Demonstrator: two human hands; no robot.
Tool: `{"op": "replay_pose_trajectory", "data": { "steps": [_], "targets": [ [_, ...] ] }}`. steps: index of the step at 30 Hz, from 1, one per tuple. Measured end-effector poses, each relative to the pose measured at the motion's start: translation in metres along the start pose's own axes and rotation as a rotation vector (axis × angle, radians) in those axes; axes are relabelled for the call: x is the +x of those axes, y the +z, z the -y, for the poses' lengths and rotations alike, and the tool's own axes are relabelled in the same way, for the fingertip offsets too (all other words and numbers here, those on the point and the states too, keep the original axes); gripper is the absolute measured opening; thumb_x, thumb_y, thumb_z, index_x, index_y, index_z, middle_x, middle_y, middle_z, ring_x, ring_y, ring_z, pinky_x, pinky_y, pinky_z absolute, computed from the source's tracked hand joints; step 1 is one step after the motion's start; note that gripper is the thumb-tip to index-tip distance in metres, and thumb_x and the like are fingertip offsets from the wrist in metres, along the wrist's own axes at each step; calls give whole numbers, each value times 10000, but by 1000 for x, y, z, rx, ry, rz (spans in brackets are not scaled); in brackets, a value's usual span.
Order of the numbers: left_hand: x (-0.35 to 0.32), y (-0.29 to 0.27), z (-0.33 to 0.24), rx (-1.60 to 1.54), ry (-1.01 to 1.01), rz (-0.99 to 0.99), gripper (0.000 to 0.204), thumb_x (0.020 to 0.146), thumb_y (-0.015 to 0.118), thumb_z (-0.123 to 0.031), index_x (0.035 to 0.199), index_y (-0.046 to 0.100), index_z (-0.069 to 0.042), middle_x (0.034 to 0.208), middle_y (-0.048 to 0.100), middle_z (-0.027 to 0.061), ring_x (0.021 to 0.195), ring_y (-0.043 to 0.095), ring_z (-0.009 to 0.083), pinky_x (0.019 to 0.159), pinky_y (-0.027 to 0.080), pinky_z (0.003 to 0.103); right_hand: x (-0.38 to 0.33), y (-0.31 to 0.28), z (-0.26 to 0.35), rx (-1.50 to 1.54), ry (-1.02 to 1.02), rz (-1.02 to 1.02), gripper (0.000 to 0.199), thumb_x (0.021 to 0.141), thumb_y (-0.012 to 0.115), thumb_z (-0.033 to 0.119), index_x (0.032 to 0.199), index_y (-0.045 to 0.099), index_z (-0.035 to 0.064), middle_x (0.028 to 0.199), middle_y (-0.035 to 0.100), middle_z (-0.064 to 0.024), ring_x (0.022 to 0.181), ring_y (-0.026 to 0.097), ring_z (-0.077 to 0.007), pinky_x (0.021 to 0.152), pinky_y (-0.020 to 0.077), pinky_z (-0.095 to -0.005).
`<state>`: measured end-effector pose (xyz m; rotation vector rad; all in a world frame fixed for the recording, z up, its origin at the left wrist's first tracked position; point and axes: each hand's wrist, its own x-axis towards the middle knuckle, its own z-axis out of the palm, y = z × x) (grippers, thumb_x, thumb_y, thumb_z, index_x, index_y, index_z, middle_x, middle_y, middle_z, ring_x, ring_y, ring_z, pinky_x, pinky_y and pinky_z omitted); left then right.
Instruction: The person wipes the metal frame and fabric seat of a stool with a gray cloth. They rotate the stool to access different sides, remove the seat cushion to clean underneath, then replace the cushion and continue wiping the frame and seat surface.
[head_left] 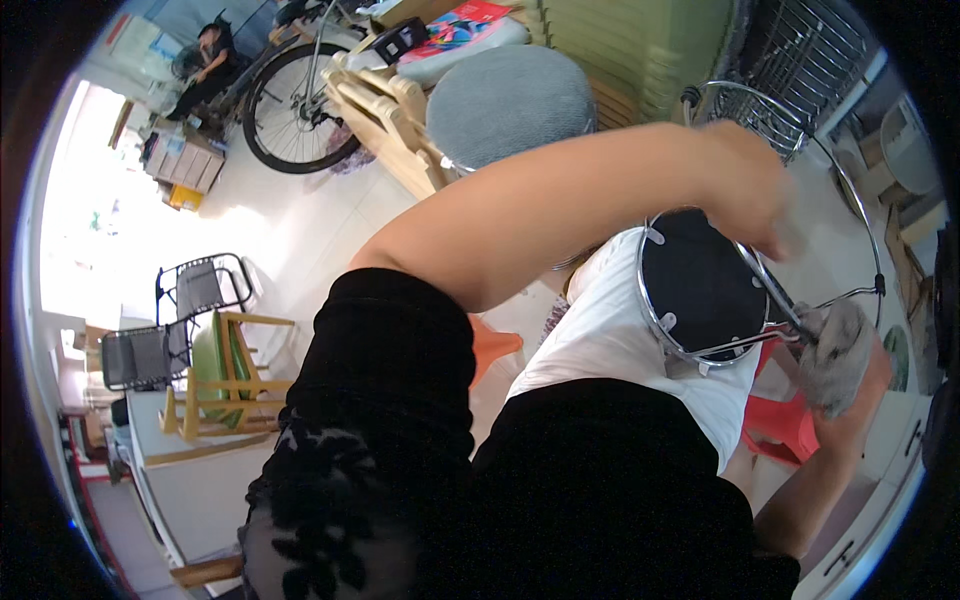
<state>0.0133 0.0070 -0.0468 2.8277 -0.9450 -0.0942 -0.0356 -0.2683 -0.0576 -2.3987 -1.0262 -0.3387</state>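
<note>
An upturned stool with a black round underside [705, 280] and chrome rim rests over my lap. Its chrome legs and a large chrome ring [868, 215] reach to the right. My left arm crosses from the left, and my left hand [750, 190] is over the stool's far edge, close to a chrome leg. Motion smears its fingers, so their grip is unclear. Lower right, my right hand [848, 365] is closed around a metal stool leg [785, 300]. Grey fabric covers that hand; I cannot tell whether it is a glove or a cloth.
Ahead stands a round stool with a grey plush seat [510, 105], beside folded wooden frames [385, 120]. A bicycle wheel [300, 110] and a seated person [208, 65] are far left. Wire racks [800, 50] stand far right. Chairs [200, 290] are at left; a red stool [785, 430] is below.
</note>
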Motion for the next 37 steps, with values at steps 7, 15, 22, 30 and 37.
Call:
{"op": "replay_pose_trajectory", "data": {
  "steps": [7,15,22,30,37],
  "targets": [
    [-31,11,-70,-187,-111,-295,439,907,547,-452,726,708,-86,654,628,162,673,641,357,583,492,470,-16,4,-35,-114,-185,-148,732,609,762,251,1254,537,-11,1171,602,-203,994,602,-375,851,464,-451],
    [-49,11,-45,-196,206,-589,310,782,747,-303,663,614,-50,550,508,95,535,528,311,495,390,400,-24,-9,4,636,434,-514,762,599,797,130,1291,505,6,1168,611,-205,1027,626,-349,811,529,-383],
    [-62,4,-20,-245,298,-531,127,706,706,-164,694,631,-63,625,573,115,585,563,336,524,417,391,26,4,71,-71,-174,-49,485,683,676,68,1160,593,44,1130,636,-130,1030,621,-308,868,478,-399],
    [-53,0,-17,-201,375,-556,312,752,751,-311,618,600,-73,520,489,48,460,473,257,453,334,350,-20,-28,-42,-4,-39,-78,518,595,730,116,1104,643,67,1156,645,-125,1095,595,-333,969,447,-416],
    [-53,0,-10,-426,269,-487,365,728,761,-378,632,591,-69,538,498,66,484,475,255,475,322,372,6,8,29,-104,-160,-269,541,520,774,223,1030,667,77,1056,664,-123,987,634,-302,874,492,-432]
  ]
}}
